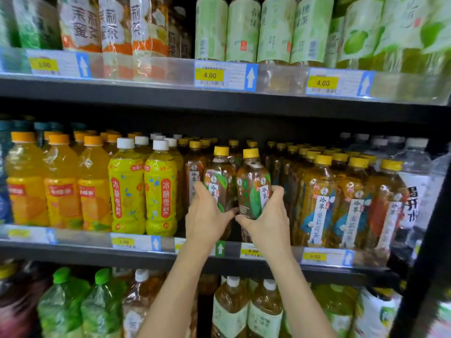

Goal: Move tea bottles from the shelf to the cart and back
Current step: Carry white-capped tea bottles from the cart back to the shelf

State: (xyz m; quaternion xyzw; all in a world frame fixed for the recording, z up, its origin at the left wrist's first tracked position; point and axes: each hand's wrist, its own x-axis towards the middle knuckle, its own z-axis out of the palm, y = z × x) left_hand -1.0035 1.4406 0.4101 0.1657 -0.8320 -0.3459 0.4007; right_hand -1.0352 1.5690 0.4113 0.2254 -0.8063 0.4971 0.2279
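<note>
Left hand (206, 217) is gripping a green-label tea bottle (219, 174). Right hand (269, 215) is gripping a second green-label bottle (253, 181). Both are standing upright at the middle shelf (73, 252) front edge, thumbs nearly meeting. Pear drink bottles (161, 191) are crowding the shelf's left, jasmine tea bottles (317, 198) its right, with a dark gap showing above the caps.

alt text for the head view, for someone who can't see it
Two bare hands each grip a yellow-capped brown tea bottle at the middle shelf: the left hand holds the left bottle, the right hand the right bottle. Yellow drinks stand to their left, more tea bottles to their right.
</note>
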